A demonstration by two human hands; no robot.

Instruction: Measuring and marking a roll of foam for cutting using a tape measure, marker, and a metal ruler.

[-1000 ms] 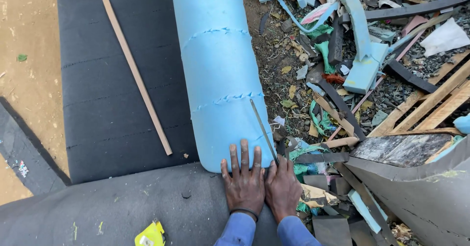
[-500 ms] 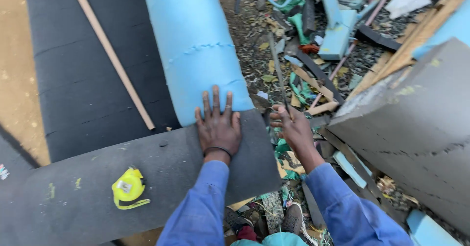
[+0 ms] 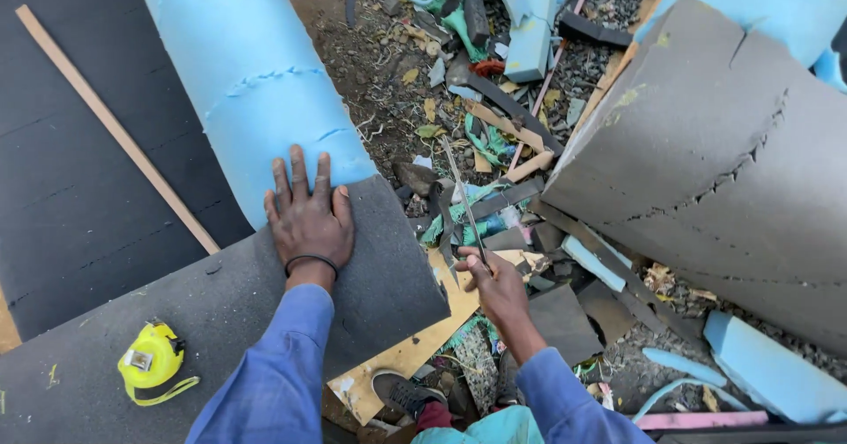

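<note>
Left hand [image 3: 306,219] lies flat, fingers spread, on the grey foam sheet [image 3: 221,320] at its far edge, fingertips touching the blue foam roll [image 3: 251,73]. Right hand [image 3: 498,287] is closed around a thin long blade [image 3: 463,201], held over the scrap pile [image 3: 494,100]. Yellow tape measure [image 3: 152,362] sits on the grey sheet's near-left part. A wooden strip [image 3: 115,131] lies on the black sheet [image 3: 62,188].

Right hand [image 3: 496,287]: a second ago flat beside the left at the end of the blue foam roll [image 3: 251,78]; now off to the side over the scrap, closed round a long thin blade [image 3: 465,204].
Left hand [image 3: 306,219]: now alone, spread where roll meets grey foam sheet [image 3: 221,312].
Yellow tape measure [image 3: 152,362]: now fully in view.
</note>
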